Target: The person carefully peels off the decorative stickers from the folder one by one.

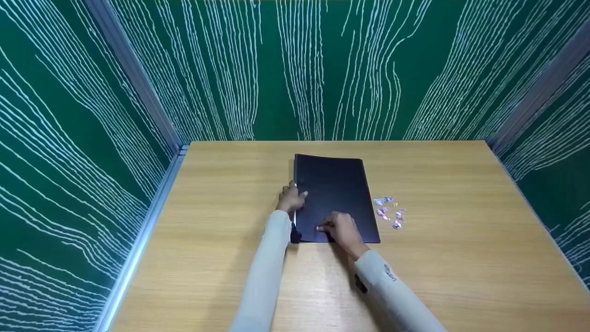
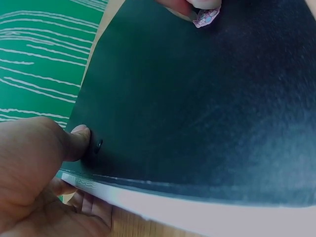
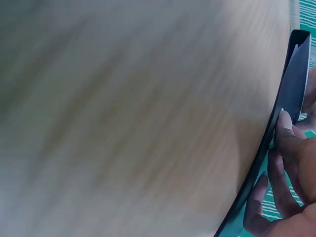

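A black folder (image 1: 334,193) lies on the wooden table in the head view. At its left side my left hand (image 1: 290,199) grips the edge. In the left wrist view the thumb (image 2: 76,140) rests on the cover beside a small dark hole, and the other fingers lie against the white edge below. Over the lower part of the cover, my right hand (image 1: 342,228) pinches a small paper-like piece with a pink and blue pattern (image 2: 207,18), perhaps a sticker. Whether that piece touches the cover I cannot tell. The right wrist view shows the folder (image 3: 264,143) edge-on.
Several small pink and purple pieces (image 1: 383,212) lie on the table (image 1: 442,258) just right of the folder. Green walls with white wavy lines (image 1: 299,69) stand behind and at both sides. A metal rail (image 1: 138,249) runs along the left table edge.
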Demonstrator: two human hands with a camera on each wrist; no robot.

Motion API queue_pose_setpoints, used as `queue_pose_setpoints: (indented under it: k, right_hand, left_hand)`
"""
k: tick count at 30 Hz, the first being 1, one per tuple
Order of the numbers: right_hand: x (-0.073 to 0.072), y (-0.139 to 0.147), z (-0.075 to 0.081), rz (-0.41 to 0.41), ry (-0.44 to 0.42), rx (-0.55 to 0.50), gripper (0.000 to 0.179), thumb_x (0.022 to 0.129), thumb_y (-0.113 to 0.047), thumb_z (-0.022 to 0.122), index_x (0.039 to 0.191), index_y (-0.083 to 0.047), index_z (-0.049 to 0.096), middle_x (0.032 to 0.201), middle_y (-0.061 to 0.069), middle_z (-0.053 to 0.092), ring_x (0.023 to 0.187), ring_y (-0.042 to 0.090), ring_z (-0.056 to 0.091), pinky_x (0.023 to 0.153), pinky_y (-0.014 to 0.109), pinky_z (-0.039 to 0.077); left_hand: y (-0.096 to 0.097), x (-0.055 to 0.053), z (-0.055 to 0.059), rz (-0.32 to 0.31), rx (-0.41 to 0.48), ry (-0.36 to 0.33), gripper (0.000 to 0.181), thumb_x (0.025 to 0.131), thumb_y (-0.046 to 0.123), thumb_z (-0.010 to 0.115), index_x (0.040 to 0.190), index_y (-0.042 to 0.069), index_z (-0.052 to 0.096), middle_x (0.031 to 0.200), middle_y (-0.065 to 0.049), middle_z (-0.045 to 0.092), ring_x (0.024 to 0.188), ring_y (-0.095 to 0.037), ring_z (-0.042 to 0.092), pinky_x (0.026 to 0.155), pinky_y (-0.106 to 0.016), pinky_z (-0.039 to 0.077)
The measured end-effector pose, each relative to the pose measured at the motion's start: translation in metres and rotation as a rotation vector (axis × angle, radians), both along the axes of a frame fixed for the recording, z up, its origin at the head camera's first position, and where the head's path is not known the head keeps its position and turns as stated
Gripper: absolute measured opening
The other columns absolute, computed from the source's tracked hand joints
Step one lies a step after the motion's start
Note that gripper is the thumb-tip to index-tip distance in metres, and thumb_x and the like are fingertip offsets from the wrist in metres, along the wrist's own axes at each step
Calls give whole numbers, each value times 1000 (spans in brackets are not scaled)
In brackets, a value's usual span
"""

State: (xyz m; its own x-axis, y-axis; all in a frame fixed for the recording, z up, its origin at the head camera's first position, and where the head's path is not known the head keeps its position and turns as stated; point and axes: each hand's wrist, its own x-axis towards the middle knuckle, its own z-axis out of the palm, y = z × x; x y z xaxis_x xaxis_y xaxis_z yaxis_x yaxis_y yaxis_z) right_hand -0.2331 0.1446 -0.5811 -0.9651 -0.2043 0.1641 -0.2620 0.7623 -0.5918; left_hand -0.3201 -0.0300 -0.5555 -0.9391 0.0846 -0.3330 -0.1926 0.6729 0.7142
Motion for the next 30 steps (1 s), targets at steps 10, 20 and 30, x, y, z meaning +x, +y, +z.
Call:
queue_pose_setpoints:
  k: [10,20,30]
  right_hand:
    - [0,-4,1,-24,-30,7,14,86,-1,73,83,-12,82,83,0,73,81,13,70,76,34,60]
    - [2,-8,2,-21,-51,4,17,84,5,70,83,-9,80,84,4,75,83,16,70,80,37,60]
    - [0,-7,-1,7,77,52,15,82,5,71,76,-7,78,76,2,71,77,17,69,71,40,59]
  left_hand:
    - [2,-1,-1,-16,-30,20,69,106,32,45,159,3,12,159,-27,23,148,-46,23,121,-52,26]
    - [1,2,-4,-13,-57,28,68,105,33,46,158,3,15,157,-29,26,146,-47,25,120,-54,26]
    - [3,-1,-3,-19,-86,14,70,106,34,45,158,1,12,157,-30,23,147,-47,23,121,-53,25]
